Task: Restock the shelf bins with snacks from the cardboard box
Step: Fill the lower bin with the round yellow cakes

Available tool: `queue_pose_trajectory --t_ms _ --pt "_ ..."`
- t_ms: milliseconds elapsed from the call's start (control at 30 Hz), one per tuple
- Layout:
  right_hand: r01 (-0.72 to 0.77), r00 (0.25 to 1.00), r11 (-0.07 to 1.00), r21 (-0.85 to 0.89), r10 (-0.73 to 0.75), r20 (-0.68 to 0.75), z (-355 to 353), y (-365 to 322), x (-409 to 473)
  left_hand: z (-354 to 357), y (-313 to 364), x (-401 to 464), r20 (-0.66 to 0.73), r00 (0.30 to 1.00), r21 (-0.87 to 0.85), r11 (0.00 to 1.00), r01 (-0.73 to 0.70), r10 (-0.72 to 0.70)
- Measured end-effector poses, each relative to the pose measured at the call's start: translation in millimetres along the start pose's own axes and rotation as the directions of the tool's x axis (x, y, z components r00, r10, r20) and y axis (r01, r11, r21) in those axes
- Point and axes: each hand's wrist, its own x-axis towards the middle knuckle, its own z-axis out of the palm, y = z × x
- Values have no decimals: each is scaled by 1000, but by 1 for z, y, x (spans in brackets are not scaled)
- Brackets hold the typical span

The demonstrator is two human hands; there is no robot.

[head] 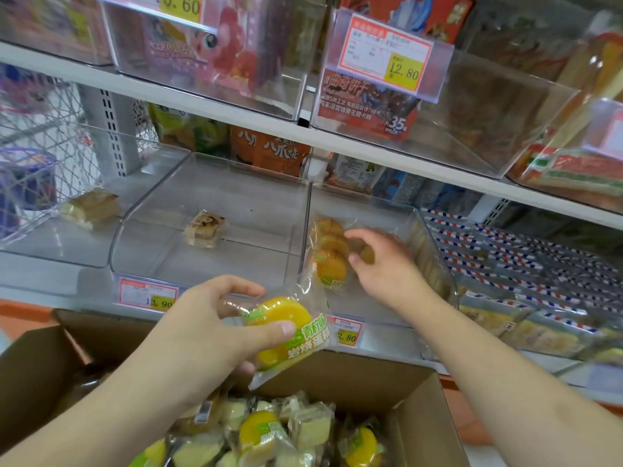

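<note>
So my left hand (215, 328) had a yellow cake pack (286, 332) pinched between thumb and fingers, held up over the open cardboard box (414, 399), right in front of the shelf edge. The box itself was low in the view, full of more wrapped snacks (269, 436), a mix of round yellow ones and pale squarish ones.

My right hand (384, 264) was reaching into the right bin (435, 251), a clear one on the lower shelf. Its fingers were curled around a round yellowish cake (365, 252), next to a row of the same cakes (328, 251) already lined up along the bin's left wall. It was blurry there, so I couldn't say how firm that grip was.

The middle bin (202, 251) just to the left had only one small wrapped pastry (204, 229) lying in it. Another pastry (89, 207) sat in the next bin over to the left. Price tags (148, 294) hung off the shelf front under the bins, one reading 13.90. The shelf above (387, 146) held more clear bins with boxed snacks and a 12.80 tag (384, 50).
</note>
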Motion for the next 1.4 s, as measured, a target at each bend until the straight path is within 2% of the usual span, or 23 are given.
queue_pose_trajectory --t_ms 67,133,167,233,300,400,467,533,633,700,867,1033,1400 --pt "57 998 925 377 -63 5 -13 -14 -22 1 1 -1 -5 1000 -7 1000 10 -10" --pt "81 966 820 566 -204 158 -30 -32 -49 3 2 -1 -4 1000 -12 1000 2 -2" --pt "81 926 824 560 -270 263 -35 -40 -62 4 3 -1 9 1000 -14 1000 -13 13" --pt "155 865 913 379 -310 394 -39 -48 -83 8 4 -3 65 996 -21 998 -63 64" --pt "211 889 951 225 -283 359 -37 -47 -94 11 5 -6 116 987 -57 993 -101 107" --pt "175 957 961 217 -217 190 -43 -37 -93 14 2 -4 105 978 -64 982 -176 182" --pt "127 988 969 213 -142 59 -51 -26 -83 12 0 -3 100 964 182 948 -261 246" --pt "95 995 984 151 -88 -51 -52 -16 -69 10 -1 -3 148 953 436 848 -301 263" --pt "64 990 997 51 -57 -126 -38 -7 -47 13 -13 3 250 942 600 728 -332 223" --pt "56 993 998 38 -51 -111 -24 -4 -33 16 -20 7 285 931 659 658 -364 228" --pt "-3 1000 1000 15 3 -7 16 5 -6 19 -24 11 288 927 685 624 -376 241" --pt "117 992 972 -204 -106 61 26 17 2 18 -27 13 287 927 687 623 -375 241" --pt "99 987 967 -235 -66 146 19 18 1 20 -27 12 283 930 685 629 -367 234"
